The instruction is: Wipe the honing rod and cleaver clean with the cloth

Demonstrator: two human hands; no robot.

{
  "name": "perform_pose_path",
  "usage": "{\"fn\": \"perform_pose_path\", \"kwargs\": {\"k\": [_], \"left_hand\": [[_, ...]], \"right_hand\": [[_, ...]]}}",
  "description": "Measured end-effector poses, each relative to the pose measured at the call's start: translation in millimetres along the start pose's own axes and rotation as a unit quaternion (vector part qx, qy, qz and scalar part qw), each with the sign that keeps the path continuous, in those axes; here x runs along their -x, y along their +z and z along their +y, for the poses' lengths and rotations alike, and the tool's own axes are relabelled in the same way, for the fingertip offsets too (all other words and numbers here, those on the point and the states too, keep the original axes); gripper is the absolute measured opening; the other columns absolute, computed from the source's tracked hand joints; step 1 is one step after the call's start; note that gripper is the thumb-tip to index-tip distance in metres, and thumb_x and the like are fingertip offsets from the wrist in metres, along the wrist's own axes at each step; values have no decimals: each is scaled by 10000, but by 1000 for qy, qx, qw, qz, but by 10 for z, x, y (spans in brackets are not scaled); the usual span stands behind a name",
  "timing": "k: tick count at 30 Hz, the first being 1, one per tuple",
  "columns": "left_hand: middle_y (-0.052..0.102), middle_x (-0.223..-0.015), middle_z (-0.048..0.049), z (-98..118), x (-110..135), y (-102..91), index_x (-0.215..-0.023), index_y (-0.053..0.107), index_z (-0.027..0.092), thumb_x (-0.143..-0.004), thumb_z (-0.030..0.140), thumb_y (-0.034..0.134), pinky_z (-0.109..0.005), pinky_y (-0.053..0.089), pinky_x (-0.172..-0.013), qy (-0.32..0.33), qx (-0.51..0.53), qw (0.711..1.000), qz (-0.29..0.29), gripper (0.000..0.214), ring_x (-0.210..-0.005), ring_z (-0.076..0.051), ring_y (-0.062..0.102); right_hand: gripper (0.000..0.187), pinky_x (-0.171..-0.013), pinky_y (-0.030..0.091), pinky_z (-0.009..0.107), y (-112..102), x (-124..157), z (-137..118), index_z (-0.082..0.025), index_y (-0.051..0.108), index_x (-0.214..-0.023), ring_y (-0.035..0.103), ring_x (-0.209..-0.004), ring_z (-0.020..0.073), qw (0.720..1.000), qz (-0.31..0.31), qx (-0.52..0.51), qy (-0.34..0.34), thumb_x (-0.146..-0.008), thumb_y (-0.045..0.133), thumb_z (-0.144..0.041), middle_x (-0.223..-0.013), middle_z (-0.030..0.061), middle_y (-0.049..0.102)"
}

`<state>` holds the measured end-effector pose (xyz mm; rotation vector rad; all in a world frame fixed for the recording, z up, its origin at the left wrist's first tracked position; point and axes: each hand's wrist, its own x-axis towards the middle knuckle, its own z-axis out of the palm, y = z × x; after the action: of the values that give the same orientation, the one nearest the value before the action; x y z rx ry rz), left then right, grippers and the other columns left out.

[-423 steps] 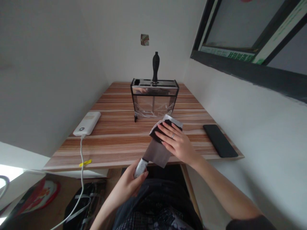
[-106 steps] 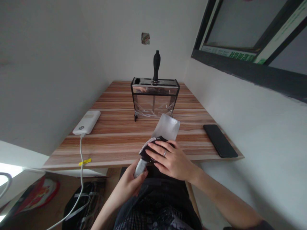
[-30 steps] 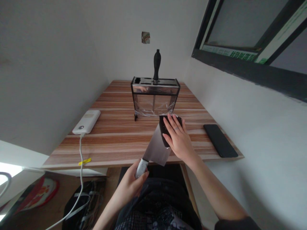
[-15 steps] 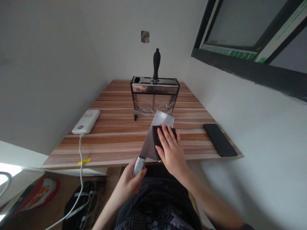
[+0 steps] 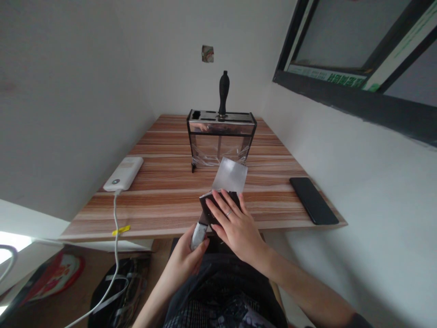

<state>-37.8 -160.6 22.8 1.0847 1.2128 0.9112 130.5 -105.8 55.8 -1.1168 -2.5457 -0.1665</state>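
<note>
My left hand [image 5: 186, 259] is closed around the pale handle of a broad cleaver [image 5: 230, 175], whose flat blade points away from me over the table's front edge. My right hand [image 5: 232, 225] lies with fingers together on a dark cloth [image 5: 206, 205], pressing it against the blade near the handle. The blade's far end is bare and shiny. Behind it stands a clear knife holder [image 5: 220, 139] with a black handle [image 5: 223, 93] sticking up from its top.
On the wooden table [image 5: 164, 191] a white power bank [image 5: 123, 174] lies at the left, its cable hanging over the front edge. A black phone [image 5: 312, 194] lies at the right by the wall. Bags sit on the floor at lower left.
My right hand has slid the dark cloth down the blade from its far end toward the handle. The left hand has kept its grip on the handle.
</note>
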Motion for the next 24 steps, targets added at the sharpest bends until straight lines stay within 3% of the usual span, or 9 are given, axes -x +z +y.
{"fn": "perform_pose_path", "kwargs": {"k": [5, 15, 19, 24], "left_hand": [[379, -531, 106, 22, 17, 19, -884, 459, 167, -818, 477, 571, -137, 276, -315, 1, -18, 1000, 0, 336, -333, -26, 305], [363, -513, 109, 75, 57, 55, -856, 470, 171, -784, 481, 600, -142, 270, -318, -22, -20, 1000, 2, 344, -335, -34, 309], [372, -528, 106, 61, 63, 61, -875, 482, 167, -787, 478, 605, -136, 271, -321, -22, -10, 1000, 1, 346, -338, -29, 310], [376, -520, 108, 27, 51, 35, -899, 481, 166, -778, 491, 615, -140, 266, -316, -25, -3, 1000, 11, 372, -332, -31, 303]], "right_hand": [[548, -1161, 173, 540, -5, -118, 127, -195, 235, -1485, 160, -1446, 242, 999, 17, 10, 49, -967, 388, -290, -1564, 45, 186], [558, -1154, 182, 528, -24, -344, 545, -176, 208, -1493, 117, -1453, 251, 994, 72, 12, 80, -973, 378, -286, -1562, 108, 200], [562, -1152, 181, 538, 17, -330, 489, -167, 198, -1496, 101, -1454, 261, 992, 85, 11, 95, -972, 370, -277, -1562, 122, 192], [573, -1152, 197, 542, 80, -198, 232, -165, 200, -1495, 97, -1455, 263, 994, 66, 1, 83, -967, 384, -288, -1563, 109, 197]]}}
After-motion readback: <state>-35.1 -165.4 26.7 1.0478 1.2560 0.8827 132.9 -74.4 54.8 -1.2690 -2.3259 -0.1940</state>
